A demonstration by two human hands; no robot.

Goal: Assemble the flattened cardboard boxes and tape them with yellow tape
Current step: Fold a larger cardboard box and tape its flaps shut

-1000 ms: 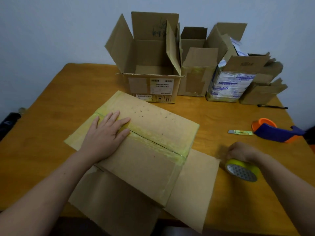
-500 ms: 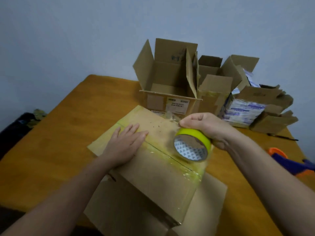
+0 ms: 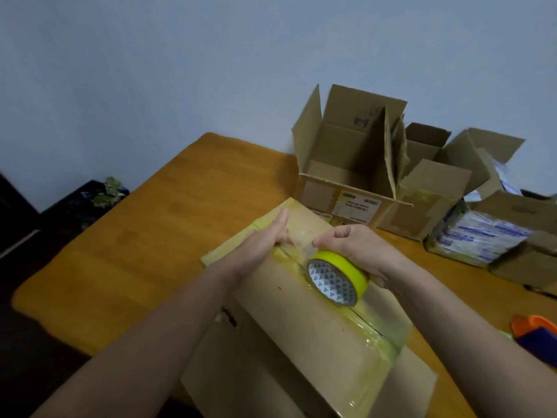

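A brown cardboard box (image 3: pixel 310 333) lies on the wooden table (image 3: pixel 144 242) with its closed flaps up and yellow tape along the seam. My right hand (image 3: pixel 358 251) grips a roll of yellow tape (image 3: pixel 339 279) just above the box top. A short clear strip of tape (image 3: pixel 301 242) runs from the roll to my left hand (image 3: pixel 265 241). That hand is turned edge-on over the seam near the box's far left end and pinches the strip's free end, its upper fingers straight.
Open cardboard boxes (image 3: pixel 346 164) stand along the back of the table, one on the right holding white packets (image 3: pixel 482 236). An orange and blue tape dispenser (image 3: pixel 539 333) lies at the right edge. Dark objects (image 3: pixel 90 200) sit beyond the table's left side.
My right hand picked the roll up from the table on the right and carried it over the box. My left hand lifted from lying flat on the flaps and took the tape end.
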